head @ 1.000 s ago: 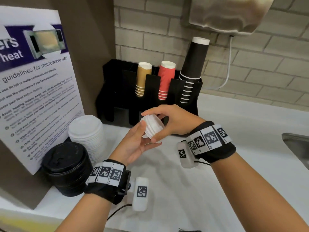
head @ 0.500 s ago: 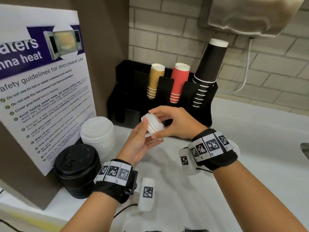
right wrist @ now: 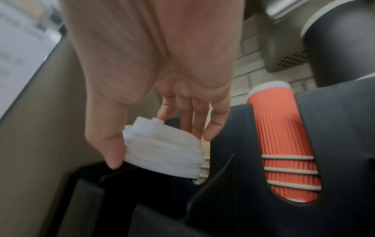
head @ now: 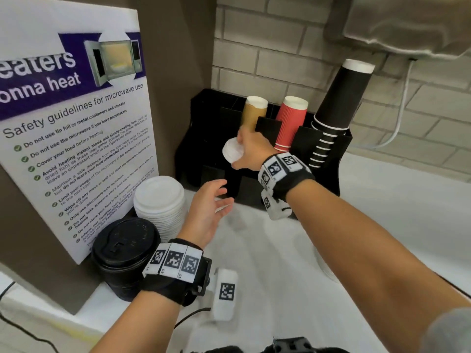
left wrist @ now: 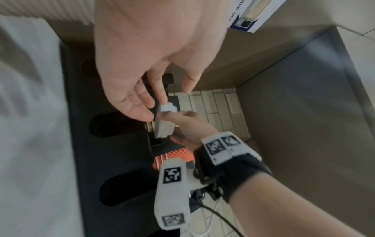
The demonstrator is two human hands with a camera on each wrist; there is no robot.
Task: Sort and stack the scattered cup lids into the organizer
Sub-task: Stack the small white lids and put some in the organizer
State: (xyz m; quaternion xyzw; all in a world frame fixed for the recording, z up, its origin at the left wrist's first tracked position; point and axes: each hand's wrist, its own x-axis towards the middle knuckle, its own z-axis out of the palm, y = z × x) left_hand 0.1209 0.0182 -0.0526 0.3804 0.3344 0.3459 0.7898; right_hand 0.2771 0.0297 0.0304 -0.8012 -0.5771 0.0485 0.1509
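Note:
My right hand (head: 238, 152) grips a small stack of white lids (head: 230, 152) by the rim, thumb on one side and fingers on the other. It holds them tilted at the front of the black organizer (head: 204, 118), just below the tan cups (head: 253, 113). In the right wrist view the white lids (right wrist: 162, 152) hang over a dark organizer slot (right wrist: 142, 184). My left hand (head: 219, 200) is open and palm up, lower down and apart from the lids, holding nothing.
A tall stack of larger white lids (head: 159, 200) and a stack of black lids (head: 125, 250) stand at the left by the poster. Red cups (head: 290, 123) and black cups (head: 341, 98) fill the organizer's right slots. The white counter (head: 382, 212) extends right.
My right hand has carried the white lids up and away from my left hand to the organizer's front. My left hand let go of them and stays open below.

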